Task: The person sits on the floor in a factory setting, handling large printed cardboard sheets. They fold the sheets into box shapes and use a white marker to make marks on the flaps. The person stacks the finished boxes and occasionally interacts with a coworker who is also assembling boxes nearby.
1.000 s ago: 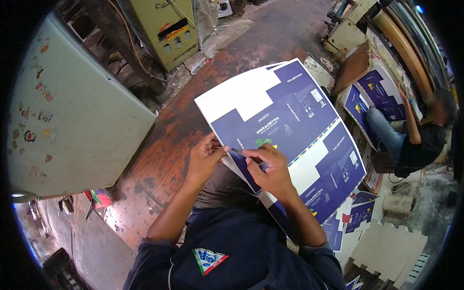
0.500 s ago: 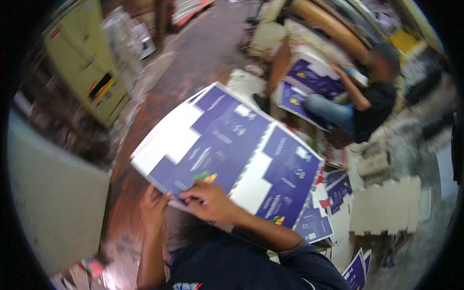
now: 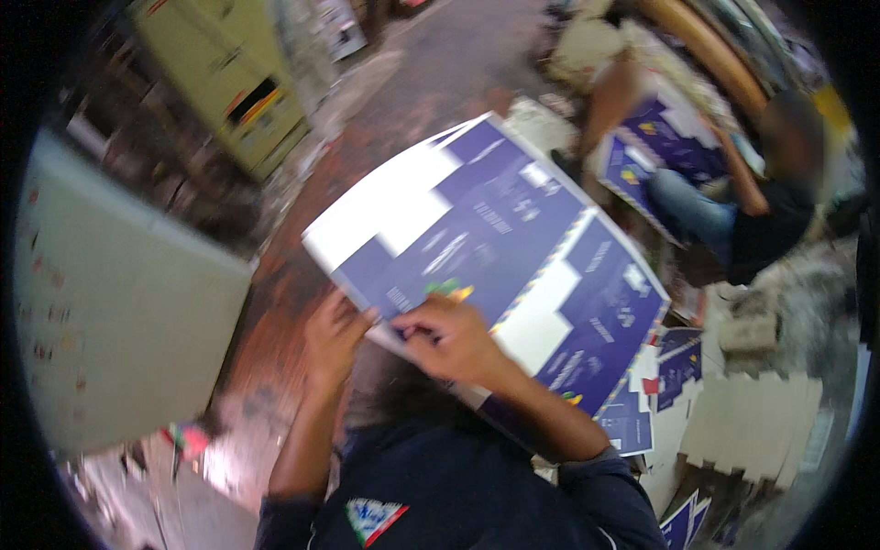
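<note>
A wide printed cardboard sheet [image 3: 522, 220], purple with white stepped patches and a striped band, lies slanted in front of my body. A second white edge shows at its far corner, so more than one sheet may be there. My left hand [image 3: 337, 341] grips the near left edge, fingers bent around it. Just right of it, my right hand [image 3: 451, 337] is closed in a pinch over the same near edge, beside a small green and yellow print. Whether its fingertips hold the edge or something small cannot be made out. My right forearm crosses the sheet's near side.
At the far right a person [image 3: 779, 202] sits with similar purple sheets [image 3: 642, 183]. More printed sheets [image 3: 628, 422] and a stack of notched grey boards [image 3: 753, 426] lie to my right. A pale panel [image 3: 128, 302] and a yellow-green cabinet [image 3: 215, 73] stand on the left.
The whole scene, sheet and hands included, has shifted right in the picture, and more of the pale panel shows. Both hands keep about the same place on the sheet's edge.
</note>
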{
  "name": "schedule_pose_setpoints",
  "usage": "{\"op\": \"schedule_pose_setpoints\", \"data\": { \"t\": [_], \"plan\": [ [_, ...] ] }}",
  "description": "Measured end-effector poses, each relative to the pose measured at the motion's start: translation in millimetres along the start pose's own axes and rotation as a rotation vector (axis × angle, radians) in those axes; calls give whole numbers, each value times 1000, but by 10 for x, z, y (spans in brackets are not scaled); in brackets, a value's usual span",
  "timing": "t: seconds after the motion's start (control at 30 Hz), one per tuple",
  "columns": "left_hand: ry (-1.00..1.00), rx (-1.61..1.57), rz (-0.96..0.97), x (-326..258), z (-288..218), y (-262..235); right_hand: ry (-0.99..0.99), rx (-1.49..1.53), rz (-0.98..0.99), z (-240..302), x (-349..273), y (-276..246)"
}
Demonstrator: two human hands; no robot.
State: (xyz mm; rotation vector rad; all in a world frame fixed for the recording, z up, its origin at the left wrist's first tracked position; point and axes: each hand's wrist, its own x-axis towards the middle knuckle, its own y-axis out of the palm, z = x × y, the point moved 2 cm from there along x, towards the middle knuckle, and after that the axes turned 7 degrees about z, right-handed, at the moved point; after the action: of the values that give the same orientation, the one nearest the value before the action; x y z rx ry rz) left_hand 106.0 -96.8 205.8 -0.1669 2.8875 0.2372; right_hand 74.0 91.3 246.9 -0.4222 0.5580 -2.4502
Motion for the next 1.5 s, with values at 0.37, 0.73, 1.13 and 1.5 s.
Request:
{"op": "schedule_pose_setpoints", "data": {
  "t": [0.37,0.73,1.13,1.5],
  "plan": [
    [-34,-59,-15,-42,65,-22,49,-3,78,78,51,-67],
    [-7,-41,-10,-28,10,-22,43,-79,130,106,28,5],
    [-5,-68,-58,2,3,10,-46,-220,372,-149,-778,-8],
    [105,-77,-30,202,346,-263,162,-397,170,424,683,-2135]
  ]
}}
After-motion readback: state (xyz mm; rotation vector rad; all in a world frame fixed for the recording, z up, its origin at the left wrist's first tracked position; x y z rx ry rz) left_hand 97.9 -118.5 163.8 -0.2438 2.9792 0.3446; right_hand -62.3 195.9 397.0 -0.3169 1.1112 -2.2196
